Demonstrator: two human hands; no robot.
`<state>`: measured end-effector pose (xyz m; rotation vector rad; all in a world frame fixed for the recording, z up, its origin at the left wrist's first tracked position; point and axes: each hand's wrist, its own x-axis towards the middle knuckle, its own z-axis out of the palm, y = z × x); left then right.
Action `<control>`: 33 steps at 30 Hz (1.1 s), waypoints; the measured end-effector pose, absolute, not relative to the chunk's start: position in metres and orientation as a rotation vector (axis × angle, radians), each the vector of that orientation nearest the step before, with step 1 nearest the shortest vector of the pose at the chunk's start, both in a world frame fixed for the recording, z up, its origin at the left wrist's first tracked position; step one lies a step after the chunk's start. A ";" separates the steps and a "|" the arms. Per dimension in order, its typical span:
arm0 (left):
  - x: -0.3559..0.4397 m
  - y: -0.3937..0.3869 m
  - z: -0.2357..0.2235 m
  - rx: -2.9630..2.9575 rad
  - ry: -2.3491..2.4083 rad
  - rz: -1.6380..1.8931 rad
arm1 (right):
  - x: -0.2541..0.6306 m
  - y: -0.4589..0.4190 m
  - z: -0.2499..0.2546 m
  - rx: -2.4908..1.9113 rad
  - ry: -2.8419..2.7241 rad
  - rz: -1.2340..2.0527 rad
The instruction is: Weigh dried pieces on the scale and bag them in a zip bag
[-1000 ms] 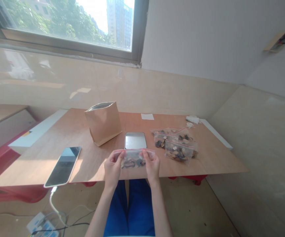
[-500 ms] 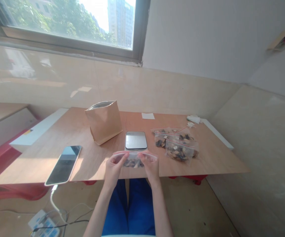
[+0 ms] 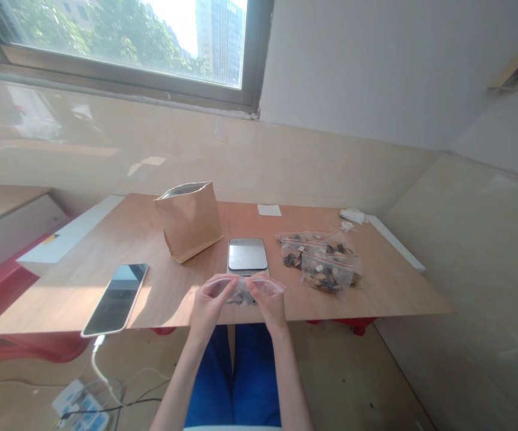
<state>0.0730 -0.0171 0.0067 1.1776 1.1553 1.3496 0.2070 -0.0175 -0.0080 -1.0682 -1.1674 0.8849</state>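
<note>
Between my hands is a clear zip bag (image 3: 241, 297) with dark and pale dried pieces in it, held above the table's front edge. My left hand (image 3: 211, 300) pinches the bag's top edge from the left. From the right, my right hand (image 3: 266, 299) grips the same edge, its thumb close to the left thumb. Just beyond them lies a small kitchen scale (image 3: 248, 254) with a silver top. Several filled zip bags (image 3: 327, 278) with red-lined closures and small white labels are heaped to the right of the scale.
An open brown paper pouch (image 3: 190, 222) stands left of the scale. A phone (image 3: 117, 299) with a white cable lies at the table's front left. A white paper (image 3: 269, 210) rests near the back edge, and crumpled white scraps (image 3: 352, 216) lie at the back right.
My two thumbs have come closer together along the top of the zip bag. The scale, the pouch and the heaped bags stay where they were.
</note>
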 end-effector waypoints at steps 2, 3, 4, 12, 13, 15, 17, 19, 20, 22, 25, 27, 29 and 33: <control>0.072 -0.019 0.009 1.206 1.119 1.319 | 0.206 -0.018 -0.008 -1.070 -1.187 0.839; 0.072 -0.019 0.010 1.215 1.108 1.307 | 0.205 -0.018 -0.008 -1.075 -1.192 0.811; 0.073 -0.020 0.011 1.224 1.106 1.300 | 0.205 -0.019 -0.008 -1.081 -1.196 0.781; 0.080 -0.022 0.009 1.203 1.159 1.372 | 0.202 -0.020 -0.007 -1.104 -1.175 0.760; 0.079 -0.022 0.008 1.221 1.157 1.365 | 0.202 -0.020 -0.006 -1.087 -1.192 0.778; 0.078 -0.021 0.007 1.264 1.148 1.350 | 0.202 -0.020 -0.006 -1.054 -1.232 0.806; 0.077 -0.020 0.006 1.296 1.137 1.351 | 0.200 -0.021 -0.005 -1.043 -1.239 0.815; 0.077 -0.020 0.005 1.321 1.131 1.368 | 0.197 -0.022 -0.004 -1.061 -1.210 0.805; 0.078 -0.020 0.004 1.336 1.131 1.374 | 0.195 -0.022 -0.004 -1.080 -1.189 0.792; 0.081 -0.021 0.002 1.353 1.152 1.393 | 0.190 -0.023 -0.003 -1.116 -1.146 0.760; 0.086 -0.022 -0.001 1.342 1.238 1.436 | 0.184 -0.023 -0.007 -1.127 -1.076 0.740; 0.088 -0.023 -0.003 1.342 1.305 1.436 | 0.182 -0.023 -0.011 -1.129 -1.031 0.755; 0.088 -0.023 -0.004 1.327 1.355 1.413 | 0.182 -0.022 -0.017 -1.149 -0.990 0.782; 0.086 -0.022 -0.008 1.198 1.393 1.432 | 0.184 -0.021 -0.022 -1.194 -0.941 0.830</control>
